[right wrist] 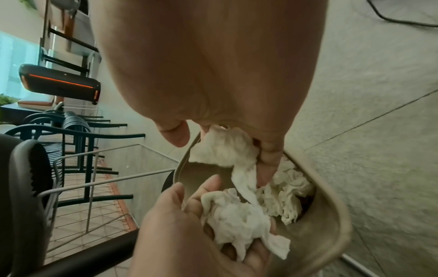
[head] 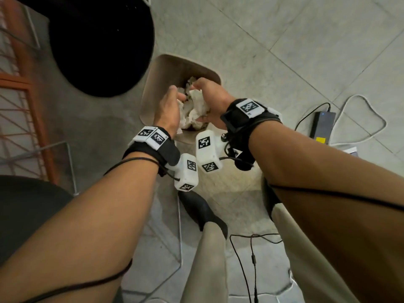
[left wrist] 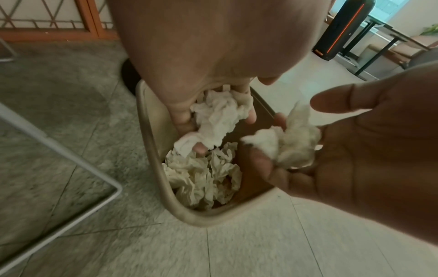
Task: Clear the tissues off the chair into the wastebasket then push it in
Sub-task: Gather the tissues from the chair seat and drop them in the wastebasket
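From the head view we see our left hand [head: 168, 110] and right hand [head: 213, 101] brought together over the tan wastebasket [head: 153, 84] on the floor, a white clump of tissues [head: 196, 108] caught between them; the black chair [head: 98, 40] stands just beside the basket, and no tissues show on its seat from here. The left wrist view shows the left hand's fingers loosely curled round one crumpled tissue [left wrist: 218, 118] above the basket's mouth, while the right hand, cupped and half open, cradles a second wad [left wrist: 291, 144]; more tissues [left wrist: 203, 178] already lie crumpled in the bottom. In the right wrist view the right hand's fingers pinch a trailing tissue [right wrist: 227, 150] at the basket's rim [right wrist: 341, 221], and the left palm lies under its own wad [right wrist: 237, 217]. We judge the tissues very light, soft and clingy (they may stick to the skin or drift wide rather than drop), so uncurling the fingers low inside the mouth looks safest. The chair looks stiff and light on its thin frame; we would push at its back or seat edge, minding the basket beside it.
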`<state>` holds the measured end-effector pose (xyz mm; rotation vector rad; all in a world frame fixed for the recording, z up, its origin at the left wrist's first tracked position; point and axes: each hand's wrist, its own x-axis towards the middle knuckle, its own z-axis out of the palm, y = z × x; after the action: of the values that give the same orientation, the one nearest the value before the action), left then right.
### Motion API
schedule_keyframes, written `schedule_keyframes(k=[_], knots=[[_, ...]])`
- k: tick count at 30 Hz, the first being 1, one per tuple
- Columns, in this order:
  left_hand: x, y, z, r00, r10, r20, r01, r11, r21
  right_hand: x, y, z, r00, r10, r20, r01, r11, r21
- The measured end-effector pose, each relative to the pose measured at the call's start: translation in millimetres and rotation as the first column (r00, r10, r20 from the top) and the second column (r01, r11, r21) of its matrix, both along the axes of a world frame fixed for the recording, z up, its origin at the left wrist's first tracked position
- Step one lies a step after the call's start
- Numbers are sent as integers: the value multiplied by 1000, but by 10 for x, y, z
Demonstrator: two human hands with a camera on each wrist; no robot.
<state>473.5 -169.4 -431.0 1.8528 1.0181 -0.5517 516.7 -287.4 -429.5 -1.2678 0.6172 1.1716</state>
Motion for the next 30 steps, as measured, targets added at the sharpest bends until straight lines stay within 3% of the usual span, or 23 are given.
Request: schedule_keyframes(k=[4, 7, 13, 16, 22, 30], knots=[[60, 55, -55, 1000, 26, -14, -27, 994, -102, 35, 31, -62, 997, -62, -49, 64, 998, 27], [66, 73, -69, 998, 32, -56, -39, 990, -132, 18, -6, -87, 1000, -12, -13, 12, 1000, -21], [-32, 97, 33, 992, -120, -47, 121, 992, 24, -162, -145, 137, 1000, 15, -4, -15, 998, -57], [-215, -12, 331, 987, -159, 13, 158, 986, 48, -394, -245, 401, 998, 43, 38, -42, 998, -41], [-958, -204, 1034, 992, -117, 55, 122, 988, -96, -1169, -447, 1058, 963, 250, 99, -240, 965, -104], [-2230, -222, 2157, 996, -63, 54, 68, 993, -96, -2091, -503, 1863, 811, 558, 178, -524, 827, -203]])
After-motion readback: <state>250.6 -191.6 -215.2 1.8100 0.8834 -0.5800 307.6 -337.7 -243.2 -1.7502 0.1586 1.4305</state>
